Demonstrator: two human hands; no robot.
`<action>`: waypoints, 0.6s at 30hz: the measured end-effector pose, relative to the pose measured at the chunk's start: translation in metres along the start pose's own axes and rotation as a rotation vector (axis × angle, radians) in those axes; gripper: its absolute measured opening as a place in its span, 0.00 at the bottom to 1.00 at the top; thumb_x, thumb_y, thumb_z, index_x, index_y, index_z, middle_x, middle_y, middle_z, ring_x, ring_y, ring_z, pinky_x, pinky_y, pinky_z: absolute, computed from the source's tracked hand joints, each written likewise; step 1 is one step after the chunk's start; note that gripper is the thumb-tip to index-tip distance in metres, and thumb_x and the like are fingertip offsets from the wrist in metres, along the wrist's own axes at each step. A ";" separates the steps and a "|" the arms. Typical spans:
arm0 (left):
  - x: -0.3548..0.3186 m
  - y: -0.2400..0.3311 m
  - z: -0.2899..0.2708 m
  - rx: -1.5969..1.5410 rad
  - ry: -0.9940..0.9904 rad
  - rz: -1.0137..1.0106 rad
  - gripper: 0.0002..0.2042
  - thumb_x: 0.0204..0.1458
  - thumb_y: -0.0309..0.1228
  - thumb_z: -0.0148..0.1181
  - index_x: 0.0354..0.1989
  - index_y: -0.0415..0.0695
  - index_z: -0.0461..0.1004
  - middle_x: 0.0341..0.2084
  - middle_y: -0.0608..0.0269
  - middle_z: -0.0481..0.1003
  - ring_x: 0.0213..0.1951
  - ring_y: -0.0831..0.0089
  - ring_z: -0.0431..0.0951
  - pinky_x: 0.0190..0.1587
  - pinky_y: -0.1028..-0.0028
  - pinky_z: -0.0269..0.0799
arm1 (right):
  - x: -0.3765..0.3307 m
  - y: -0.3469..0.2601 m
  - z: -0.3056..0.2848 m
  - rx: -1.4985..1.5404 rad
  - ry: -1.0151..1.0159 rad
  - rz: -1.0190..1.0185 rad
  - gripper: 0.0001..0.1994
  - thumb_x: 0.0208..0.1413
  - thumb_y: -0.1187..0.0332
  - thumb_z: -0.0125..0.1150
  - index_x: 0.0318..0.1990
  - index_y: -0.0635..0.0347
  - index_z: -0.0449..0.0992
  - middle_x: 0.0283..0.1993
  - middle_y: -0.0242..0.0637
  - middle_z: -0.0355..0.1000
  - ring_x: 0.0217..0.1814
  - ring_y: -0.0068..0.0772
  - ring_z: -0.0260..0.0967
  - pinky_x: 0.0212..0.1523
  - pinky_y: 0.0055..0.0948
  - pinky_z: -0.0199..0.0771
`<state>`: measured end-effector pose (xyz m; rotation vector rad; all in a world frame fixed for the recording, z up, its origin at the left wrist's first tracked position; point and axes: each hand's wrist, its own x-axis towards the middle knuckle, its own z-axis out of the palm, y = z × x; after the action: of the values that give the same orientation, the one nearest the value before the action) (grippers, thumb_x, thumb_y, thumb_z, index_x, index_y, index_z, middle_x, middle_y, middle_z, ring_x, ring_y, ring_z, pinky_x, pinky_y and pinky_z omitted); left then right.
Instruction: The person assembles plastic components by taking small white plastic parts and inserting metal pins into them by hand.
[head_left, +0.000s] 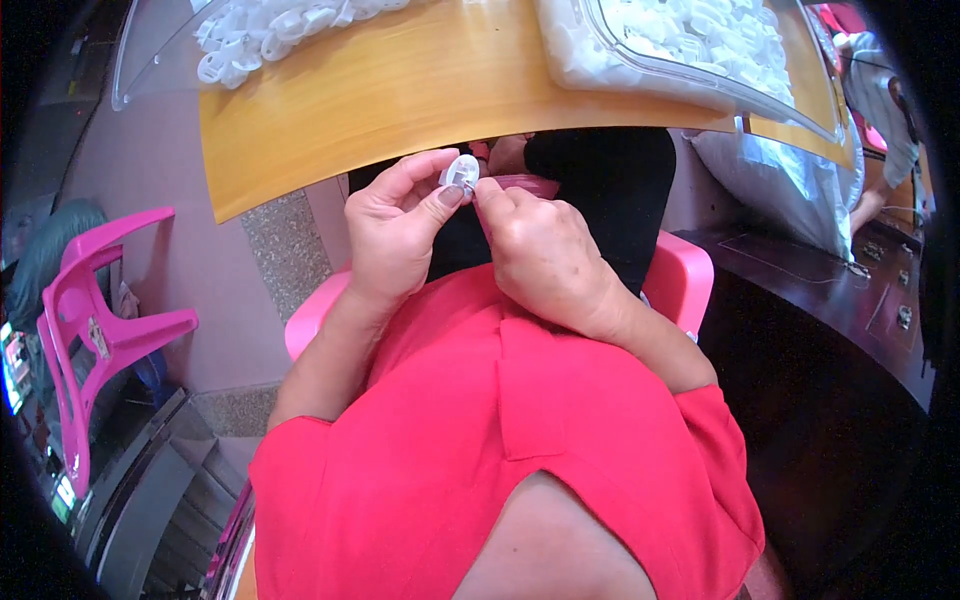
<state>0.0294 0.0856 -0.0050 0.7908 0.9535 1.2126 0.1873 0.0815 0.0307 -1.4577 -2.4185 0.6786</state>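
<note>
In front of my red shirt, just below the near edge of the table, both of my hands meet. Pinched between thumb and forefinger of my left hand [393,228] is a small white oval plastic part [463,171]. Its face is tilted up and shows raised detail in the middle. My right hand [548,250] is closed, its fingertips touching the lower right side of the part. A small dark bit shows at that contact, but what the right fingers hold is hidden. Something pink shows behind the right knuckles, too covered to name.
On the yellow wooden table [400,85], a clear tray [160,62] at the far left and a clear tub [690,95] at the right hold many similar white parts. A pink plastic stool [120,320] is at left. A white sack [785,185] and another person's arm [873,207] are at right.
</note>
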 end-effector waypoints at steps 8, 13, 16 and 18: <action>0.000 -0.003 0.000 0.224 0.000 0.099 0.12 0.48 0.15 0.60 0.43 0.32 0.74 0.35 0.59 0.77 0.38 0.75 0.77 0.43 0.77 0.74 | 0.003 -0.014 -0.014 -0.418 -0.061 -0.107 0.10 0.46 0.74 0.54 0.37 0.67 0.68 0.22 0.41 0.69 0.21 0.34 0.73 0.16 0.30 0.71; 0.006 0.001 0.000 0.170 -0.085 -0.015 0.11 0.49 0.16 0.60 0.42 0.32 0.74 0.36 0.59 0.77 0.37 0.76 0.77 0.44 0.77 0.74 | 0.002 -0.013 -0.017 -0.531 -0.140 -0.132 0.11 0.47 0.73 0.53 0.38 0.67 0.68 0.23 0.42 0.70 0.21 0.34 0.73 0.17 0.30 0.72; 0.014 0.009 -0.005 -0.062 -0.123 -0.091 0.10 0.53 0.19 0.57 0.44 0.33 0.73 0.37 0.57 0.77 0.38 0.73 0.77 0.41 0.76 0.75 | 0.000 -0.005 -0.024 -0.250 -0.058 -0.051 0.13 0.46 0.75 0.54 0.42 0.65 0.68 0.25 0.41 0.69 0.25 0.40 0.72 0.24 0.34 0.74; 0.014 0.015 -0.006 -0.088 -0.104 -0.095 0.11 0.55 0.22 0.55 0.45 0.33 0.73 0.38 0.55 0.77 0.37 0.72 0.77 0.39 0.75 0.75 | -0.003 -0.005 -0.034 -0.208 -0.010 -0.045 0.14 0.45 0.75 0.54 0.42 0.65 0.68 0.25 0.41 0.68 0.25 0.41 0.72 0.24 0.35 0.73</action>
<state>0.0193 0.1023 0.0034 0.7237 0.8385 1.1126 0.1994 0.0859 0.0629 -1.4708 -2.5865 0.4361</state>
